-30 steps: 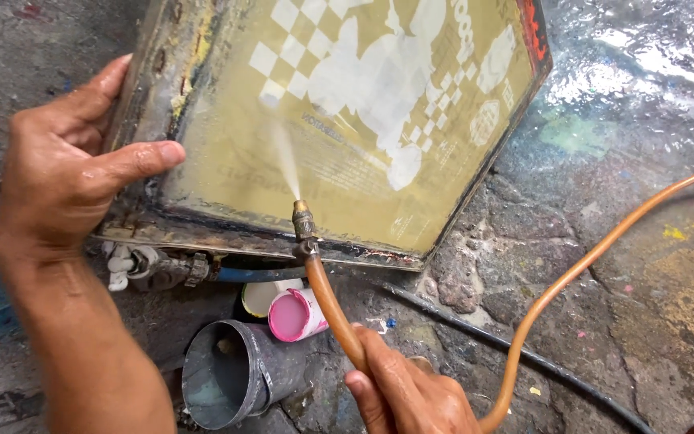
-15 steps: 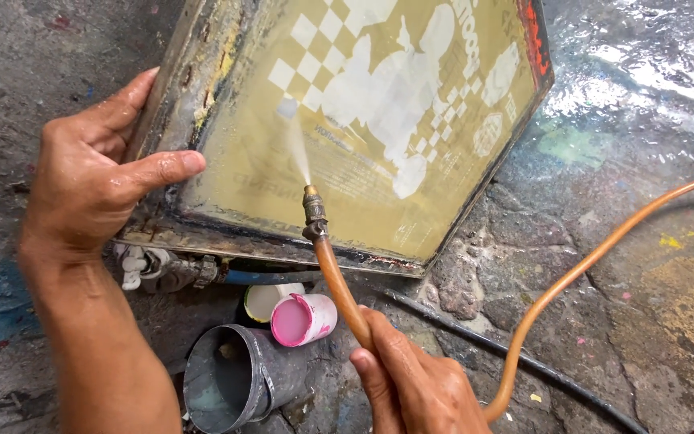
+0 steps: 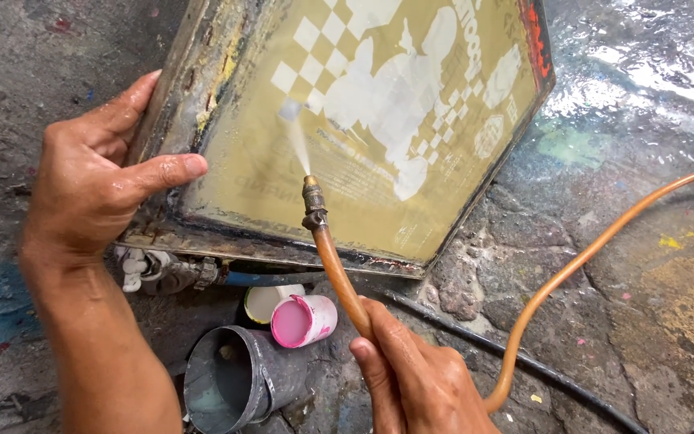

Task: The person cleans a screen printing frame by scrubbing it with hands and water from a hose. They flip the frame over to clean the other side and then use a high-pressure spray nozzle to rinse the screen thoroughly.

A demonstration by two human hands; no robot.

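My left hand [image 3: 110,173] grips the left corner of a framed printing screen [image 3: 363,209], which stands tilted on the wet stone floor. Its yellowish mesh carries a pale checker-and-figure stencil [image 3: 395,104]. My right hand [image 3: 419,378] holds an orange hose [image 3: 339,277] low in the view. The brass nozzle [image 3: 312,197] at the hose's end points at the mesh, and a thin jet of water [image 3: 299,145] strikes the lower left of the checker pattern.
The hose loops off to the right edge [image 3: 604,241]. A pink-lidded small pot [image 3: 303,320], a grey pipe fitting [image 3: 230,378] and a white valve [image 3: 150,269] lie below the frame. A black cable [image 3: 524,362] crosses the wet, paint-stained floor.
The view has shifted slightly, with frame and hands lower right in the picture. The nozzle moved a little to the right and the jet still hits the checker area.
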